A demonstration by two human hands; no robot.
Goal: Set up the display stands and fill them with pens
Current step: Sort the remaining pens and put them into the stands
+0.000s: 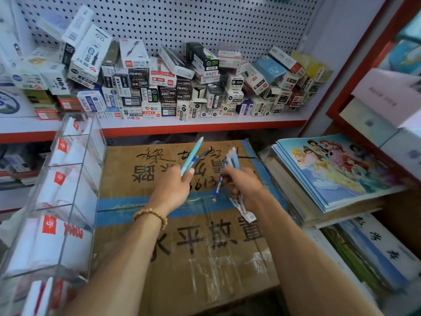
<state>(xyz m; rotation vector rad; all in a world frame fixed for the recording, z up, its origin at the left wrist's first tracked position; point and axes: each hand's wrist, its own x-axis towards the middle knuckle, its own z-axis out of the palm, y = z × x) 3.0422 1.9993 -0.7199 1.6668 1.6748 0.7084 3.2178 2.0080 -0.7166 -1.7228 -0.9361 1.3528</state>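
Landmark: brown taped cardboard carton with black printed characters [182, 224]; all positions below are referred to it.
Display stand: clear acrylic tiered stand with red-and-white label cards [63, 190], just left of the carton; the compartments in view show no pens.
Stock shelf: white shelf with red edge [205, 126], behind and above the carton, loaded with stacked pen boxes.
Right hand [243, 190]: over the carton's right-centre; grip closed around a bundle of blue pens with a torn white wrapper [230, 160].
Left hand [175, 190]: over the carton's centre; grip closed on a light-blue pen [192, 156] with a second, darker pen beside it, tips pointing away.
Step in hand (judged): separating pens from the bundle for loading.
Method: draw out a few pens at a time, align all tips one way, carry left to the nearest open compartment, lower in upright.
Caution: keep the wrapper out of the stand.
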